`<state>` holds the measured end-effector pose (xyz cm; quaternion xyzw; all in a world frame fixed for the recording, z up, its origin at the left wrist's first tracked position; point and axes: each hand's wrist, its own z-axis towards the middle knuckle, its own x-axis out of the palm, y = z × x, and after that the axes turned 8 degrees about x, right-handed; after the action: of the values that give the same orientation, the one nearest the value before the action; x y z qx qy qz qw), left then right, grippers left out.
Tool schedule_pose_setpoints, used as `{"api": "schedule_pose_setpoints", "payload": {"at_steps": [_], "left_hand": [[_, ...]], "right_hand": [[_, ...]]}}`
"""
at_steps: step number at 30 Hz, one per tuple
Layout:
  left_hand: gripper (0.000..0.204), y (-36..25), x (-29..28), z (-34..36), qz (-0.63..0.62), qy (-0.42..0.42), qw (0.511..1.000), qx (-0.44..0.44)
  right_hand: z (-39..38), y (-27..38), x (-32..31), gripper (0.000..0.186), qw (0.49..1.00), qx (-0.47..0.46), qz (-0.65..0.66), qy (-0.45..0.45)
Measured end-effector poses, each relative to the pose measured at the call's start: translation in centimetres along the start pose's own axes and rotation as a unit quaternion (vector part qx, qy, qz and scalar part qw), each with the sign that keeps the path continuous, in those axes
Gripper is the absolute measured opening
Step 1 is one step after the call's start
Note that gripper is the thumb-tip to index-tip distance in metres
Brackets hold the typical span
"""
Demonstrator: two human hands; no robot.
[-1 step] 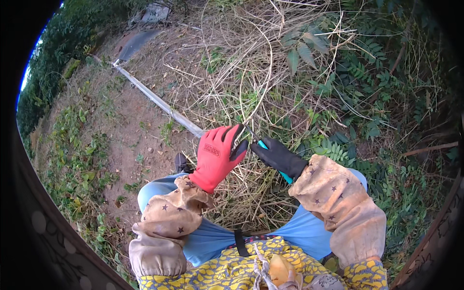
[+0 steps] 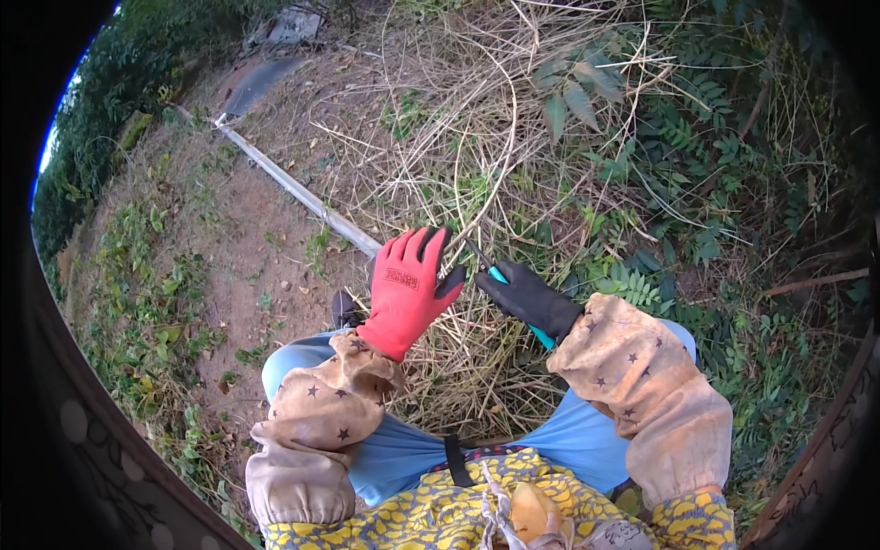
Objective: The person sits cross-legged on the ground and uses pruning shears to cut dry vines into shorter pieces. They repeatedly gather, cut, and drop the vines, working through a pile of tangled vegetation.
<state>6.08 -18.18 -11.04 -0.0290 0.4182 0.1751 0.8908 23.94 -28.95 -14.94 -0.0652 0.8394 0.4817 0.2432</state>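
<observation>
My left hand [image 2: 407,295], in a red glove with dark-tipped fingers, hovers over dry stems with its fingers and thumb apart and nothing visible in them. Just to its right, my right hand [image 2: 522,298] in a black glove is closed around teal-handled shears [image 2: 543,337]. Their dark blades point up and left toward a long pale stem [image 2: 491,203], just right of my left fingertips; whether they touch it I cannot tell. A heap of dry stalks [image 2: 486,385] lies between my knees, below both hands.
A long pale pole [image 2: 293,188] runs from behind my left hand toward a dark sheet [image 2: 261,82] at the back left. Bare soil with weeds [image 2: 174,312] spreads on the left. A tangle of straw [image 2: 440,92] lies ahead; dense green leaves [image 2: 687,137] crowd the right.
My left hand has shifted slightly up and to the left, away from the blades, and its fingers look a little straighter. My right hand and the shears look almost unmoved.
</observation>
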Motion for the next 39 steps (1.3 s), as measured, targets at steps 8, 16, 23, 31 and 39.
{"api": "schedule_pose_setpoints", "payload": {"at_steps": [8, 16, 23, 31, 39], "left_hand": [[0.035, 2.8, 4.6, -2.4, -0.104, 0.133, 0.978, -0.122], [0.031, 3.9, 3.9, -1.6, -0.047, 0.108, 0.989, -0.093], [0.025, 5.0, 2.2, -0.3, -0.188, 0.034, 0.943, -0.273], [0.032, 2.2, -0.3, 0.7, -0.621, 0.007, 0.645, -0.444], [0.037, -0.2, -0.6, -0.8, -0.653, 0.009, 0.632, -0.417]], "right_hand": [[-1.6, 1.3, -0.7, 0.048, 0.998, -0.014, -0.053, -0.038], [-0.7, -0.6, -1.4, 0.051, 0.963, -0.096, -0.233, -0.096], [-2.4, -0.8, 0.3, 0.053, 0.962, -0.123, -0.235, -0.070], [-1.4, 0.6, -1.4, 0.040, 0.942, 0.000, 0.305, 0.137], [-2.5, 3.7, -1.3, 0.054, 0.879, 0.035, 0.409, 0.241]]}}
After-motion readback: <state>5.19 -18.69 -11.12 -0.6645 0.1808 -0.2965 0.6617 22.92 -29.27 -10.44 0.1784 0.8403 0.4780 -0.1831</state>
